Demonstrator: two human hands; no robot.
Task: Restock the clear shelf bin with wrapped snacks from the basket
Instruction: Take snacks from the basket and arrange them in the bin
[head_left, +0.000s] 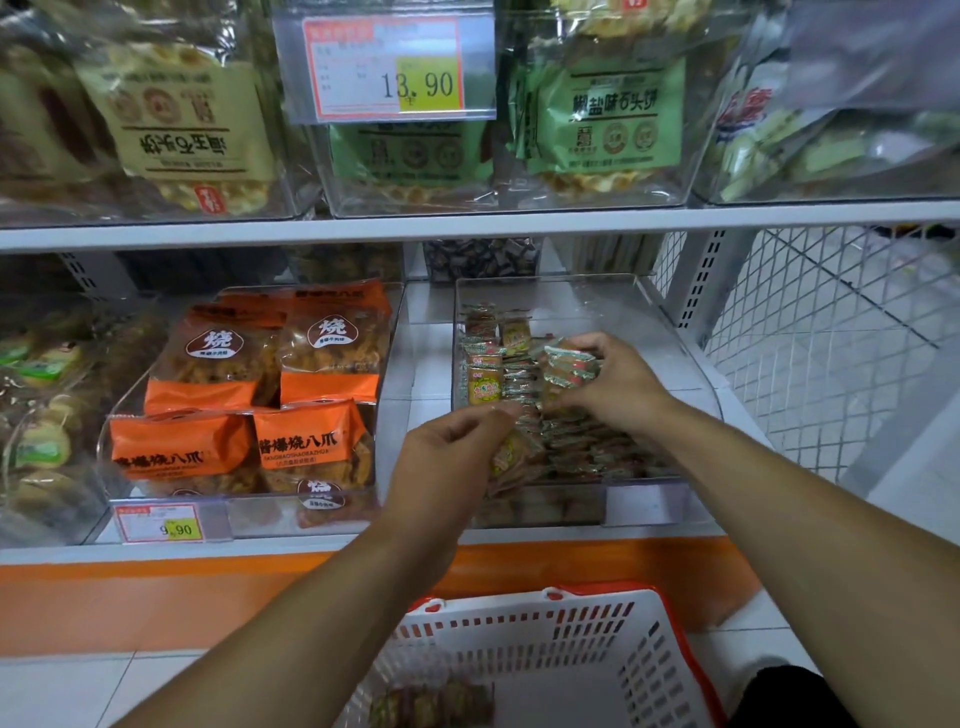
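Observation:
The clear shelf bin (670, 332) stands on the lower shelf, right of centre, with several small wrapped snacks (485, 384) lying in rows inside. My right hand (615, 382) is inside the bin, fingers closed around a bunch of green-and-red wrapped snacks (569, 364). My left hand (449, 457) hovers at the bin's front left corner, pinching a small wrapped snack (511, 452). Below, the white basket (639, 649) with red handles sits on the floor. A few wrapped snacks (431, 704) lie at its bottom left.
A clear bin of orange snack bags (270, 395) stands left of the target bin. Price tags (161, 525) hang on the bin fronts. An upper shelf (467, 218) with bagged biscuits overhangs. White wire mesh (831, 332) closes the right side.

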